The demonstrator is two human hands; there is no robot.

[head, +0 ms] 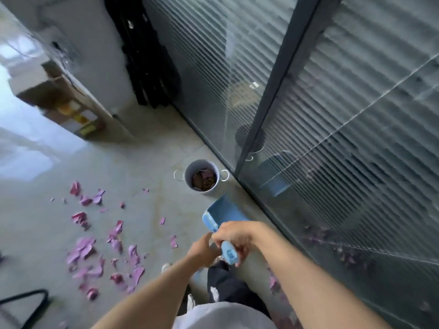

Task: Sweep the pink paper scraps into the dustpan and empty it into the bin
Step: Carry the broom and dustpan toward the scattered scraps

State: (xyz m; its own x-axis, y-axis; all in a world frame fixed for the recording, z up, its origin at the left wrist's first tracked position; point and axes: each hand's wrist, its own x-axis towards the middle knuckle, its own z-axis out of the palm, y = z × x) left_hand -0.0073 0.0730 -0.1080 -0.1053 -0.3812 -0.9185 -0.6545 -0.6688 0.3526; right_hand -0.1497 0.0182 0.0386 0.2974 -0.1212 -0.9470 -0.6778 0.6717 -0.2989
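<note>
My right hand (pixel 234 236) has its grip curled round the handle of the blue dustpan (pixel 223 216), fingers wrapped under the stem, the pan itself tipped forward and hanging above the floor (pixel 147 143) just short of the bin (pixel 202 176). My left hand (pixel 202 248) sits right against the same handle, but motion blur hides its fingers, so I cannot tell whether that grip is pinching something, spread, or merely brushing the plastic. The pan looks empty from here, and the bin already holds some dark and pinkish material. Most of the pink paper scraps (pixel 104 252) lie scattered to my left, well apart from the pan, so I judge the sweeping to be barely begun. No brush shows clearly, which is my first worry: if I drag the pan edge alone across the floor, light scraps may skate ahead or flutter off. A second risk is the glass partition (pixel 308 115) close on my right; a wide swing of the pan could knock it, or clip the bin's ring handles and tip it. A few scraps lie along the glass's foot, awkward to reach. The open floor to the left offers generous room, though a black frame (pixel 31 298) intrudes near my left elbow.
</note>
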